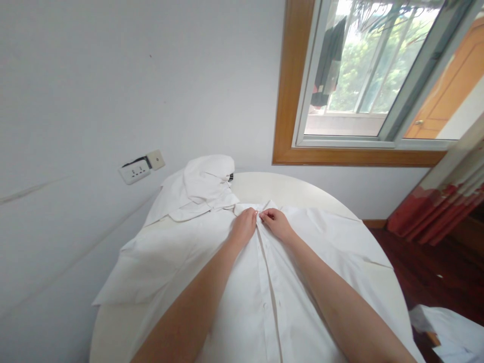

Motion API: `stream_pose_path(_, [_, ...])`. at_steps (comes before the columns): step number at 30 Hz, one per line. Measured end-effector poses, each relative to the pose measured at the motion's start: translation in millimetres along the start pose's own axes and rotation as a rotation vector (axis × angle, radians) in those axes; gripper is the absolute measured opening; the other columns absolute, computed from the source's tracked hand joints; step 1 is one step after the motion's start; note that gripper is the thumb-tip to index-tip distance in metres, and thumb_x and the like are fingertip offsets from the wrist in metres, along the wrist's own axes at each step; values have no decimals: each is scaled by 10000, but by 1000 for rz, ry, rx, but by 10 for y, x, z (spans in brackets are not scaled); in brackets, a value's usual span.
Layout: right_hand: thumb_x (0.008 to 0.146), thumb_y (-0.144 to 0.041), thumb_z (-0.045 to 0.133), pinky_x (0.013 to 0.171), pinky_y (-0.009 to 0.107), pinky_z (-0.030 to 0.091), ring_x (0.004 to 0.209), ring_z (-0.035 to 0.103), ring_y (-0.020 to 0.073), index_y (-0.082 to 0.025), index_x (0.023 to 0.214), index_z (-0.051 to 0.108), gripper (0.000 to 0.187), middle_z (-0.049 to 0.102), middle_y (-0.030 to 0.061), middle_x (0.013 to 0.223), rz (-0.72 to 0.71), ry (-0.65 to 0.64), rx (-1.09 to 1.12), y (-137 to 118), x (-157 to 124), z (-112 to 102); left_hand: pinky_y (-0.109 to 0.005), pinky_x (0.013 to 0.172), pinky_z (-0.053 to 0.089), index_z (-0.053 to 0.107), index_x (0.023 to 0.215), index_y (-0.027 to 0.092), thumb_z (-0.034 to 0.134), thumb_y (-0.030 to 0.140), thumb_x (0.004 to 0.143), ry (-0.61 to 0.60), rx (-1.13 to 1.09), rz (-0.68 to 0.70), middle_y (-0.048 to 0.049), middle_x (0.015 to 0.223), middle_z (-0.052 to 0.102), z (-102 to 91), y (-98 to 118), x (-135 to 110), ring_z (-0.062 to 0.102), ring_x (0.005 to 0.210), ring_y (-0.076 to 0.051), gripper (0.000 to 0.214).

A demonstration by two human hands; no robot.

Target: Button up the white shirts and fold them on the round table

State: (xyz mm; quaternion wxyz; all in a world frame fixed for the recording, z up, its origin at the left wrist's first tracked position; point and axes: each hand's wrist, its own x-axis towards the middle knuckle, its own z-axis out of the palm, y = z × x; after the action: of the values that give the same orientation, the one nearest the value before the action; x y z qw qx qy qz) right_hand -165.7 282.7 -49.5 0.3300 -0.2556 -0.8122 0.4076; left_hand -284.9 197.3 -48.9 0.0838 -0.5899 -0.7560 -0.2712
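Note:
A white button-up shirt (242, 297) lies spread on a round table, its collar end away from me and its front opening running down the middle toward me. At the top of that opening, near the collar, my left hand (245, 222) pinches the left front edge. Just across the gap, my right hand (275, 222) is closed on the right front edge, fingertips nearly touching the left ones. The fingers hide whatever small part lies between them. Further down, the two front edges lie side by side, slightly apart.
A heap of white cloth (200, 186) rests at the table's back left, against the wall. The pale round table (291, 186) shows its rim at the back. More white cloth (449, 327) is at lower right. A wall socket (135, 171), window (355, 75) and curtain (434, 201) surround it.

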Motion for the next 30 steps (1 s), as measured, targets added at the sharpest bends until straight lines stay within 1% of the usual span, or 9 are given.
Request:
stream_pose_path(4, [802,-380,478,560,226,353,564,487,115,-144,674,611,300,587,8,604,45,-12,-11,-11,11,6,-281,738,389,492,838,193,244,272,955,4,-17,18,-53,862,602,9,-28,-6,548,836,-170,285])
stream_pose_path(7, [771,-401,506,542,228,345,549,475,113,-145,669,617,297,578,2,591,113,-17,46,-6,15,16,-283,745,385,492,841,194,251,275,954,-7,-34,22,-54,867,599,10,-38,-8,543,844,-172,279])
stream_pose_path(10, [725,-415,549,499,224,324,501,434,100,-148,652,619,286,548,-15,547,236,-24,172,0,17,33,-283,746,379,495,848,197,261,283,953,-11,-41,10,-53,874,600,13,-39,-6,540,848,-171,270])
stream_pose_path(13, [685,-381,584,455,219,283,443,374,84,-143,639,626,245,499,-33,478,367,-50,264,-14,22,57,-277,739,374,498,852,199,277,275,949,-34,-34,-8,-50,875,603,12,-34,0,543,849,-168,253])
stream_pose_path(16, [649,-325,605,451,216,277,438,375,80,-140,642,637,188,508,-32,472,409,-39,295,-37,26,84,-273,716,368,503,834,197,287,265,943,-50,-37,-16,-50,849,606,-4,-21,10,550,827,-169,251])
stream_pose_path(18, [633,-318,612,461,213,292,454,396,82,-142,657,641,180,533,-28,497,408,-25,314,-44,26,100,-270,699,360,510,810,197,300,259,937,-51,-52,-16,-48,820,608,-26,-8,16,554,800,-170,253])
stream_pose_path(21, [630,-353,617,473,211,300,469,409,85,-144,679,641,215,547,-29,524,379,2,310,-30,19,121,-260,671,342,526,766,195,332,255,925,-49,-82,-31,-41,781,613,-69,11,18,554,762,-162,259])
stream_pose_path(26, [656,-371,598,508,219,340,534,475,115,-140,690,647,238,589,1,575,236,88,129,31,-4,160,-246,591,300,573,695,183,377,320,906,-59,-176,-78,-22,670,605,-110,1,8,523,640,-141,319])
stream_pose_path(30, [685,-292,549,555,223,383,579,513,124,-140,733,653,190,633,24,645,143,96,94,48,-22,169,-229,565,306,626,691,174,442,411,858,-57,-308,-129,-9,634,612,-72,-46,35,508,596,-123,343])
